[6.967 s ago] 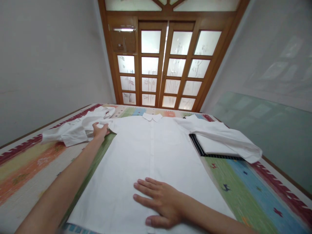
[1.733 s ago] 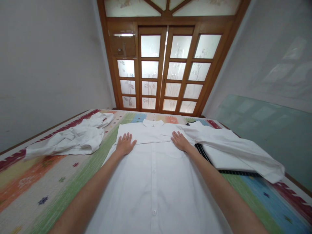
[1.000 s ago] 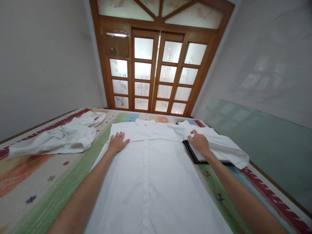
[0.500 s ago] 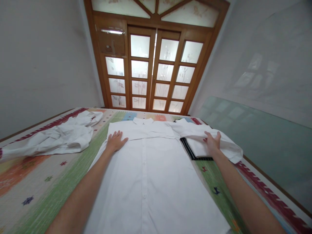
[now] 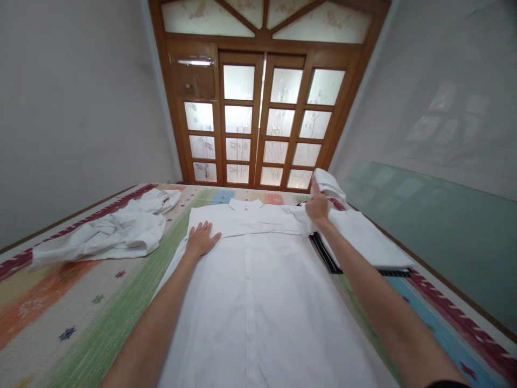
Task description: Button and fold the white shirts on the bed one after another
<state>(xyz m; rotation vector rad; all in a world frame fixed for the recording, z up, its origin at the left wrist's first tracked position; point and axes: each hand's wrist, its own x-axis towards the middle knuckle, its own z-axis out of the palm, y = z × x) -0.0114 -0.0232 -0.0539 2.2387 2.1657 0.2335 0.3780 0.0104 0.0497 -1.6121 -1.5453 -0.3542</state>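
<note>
A white button-up shirt [image 5: 270,285] lies spread front up, its collar [image 5: 245,204] at the far end and its button strip running towards me. One sleeve is laid across its chest. My left hand [image 5: 202,238] presses flat on the shirt near its left shoulder, fingers spread. Above the right shoulder, my right hand [image 5: 318,208] grips the other sleeve [image 5: 330,184], whose cuff end is raised off the surface. Part of that sleeve is hidden behind the hand.
Right of the shirt lies a folded white garment [image 5: 365,241] over black striped fabric [image 5: 324,254]. A crumpled white garment [image 5: 117,230] is at the left on the patterned cover [image 5: 92,318]. A pale green panel [image 5: 436,215] lines the right wall; wooden doors [image 5: 260,124] stand behind.
My right hand has lifted the sleeve from the right and brought it inward and up, uncovering the folded white garment. My left hand stays on the shirt. The view has shifted slightly.
</note>
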